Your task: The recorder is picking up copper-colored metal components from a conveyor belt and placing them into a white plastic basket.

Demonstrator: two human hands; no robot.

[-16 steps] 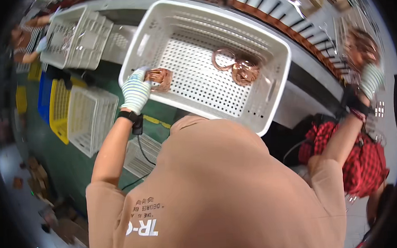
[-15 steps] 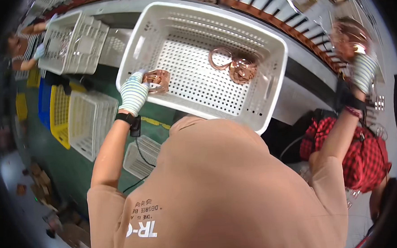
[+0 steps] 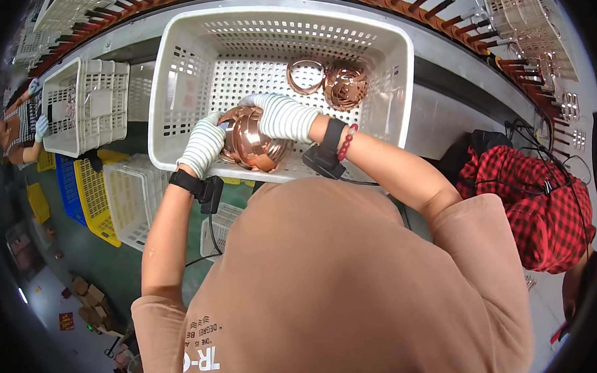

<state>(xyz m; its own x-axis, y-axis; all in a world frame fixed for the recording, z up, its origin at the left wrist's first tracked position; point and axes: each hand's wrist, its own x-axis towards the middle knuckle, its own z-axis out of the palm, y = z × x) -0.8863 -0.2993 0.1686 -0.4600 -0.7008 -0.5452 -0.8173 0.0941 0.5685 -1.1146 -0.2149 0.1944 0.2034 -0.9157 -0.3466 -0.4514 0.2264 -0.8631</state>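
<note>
A large white plastic basket with a perforated floor lies in front of me. At its near left, my left hand and my right hand, both in striped white gloves, close on a cluster of shiny copper-coloured rounded pieces. My left fingers grip its left side; the right fingers reach over its top and right, partly hidden. I cannot tell how many pieces the cluster has. Farther right on the basket floor lie a copper-coloured ring and, touching or close beside it, a rounded bundle of copper-coloured bands.
A rack of dark-tipped rods curves along the far side. Stacked white crates stand left, near a person in gloves. Yellow and white crates sit on the green floor. At right is a person in a red-black checked garment.
My right hand has come from the far right with a blurred copper-coloured piece into the basket, beside my left hand. The view has shifted a little.
</note>
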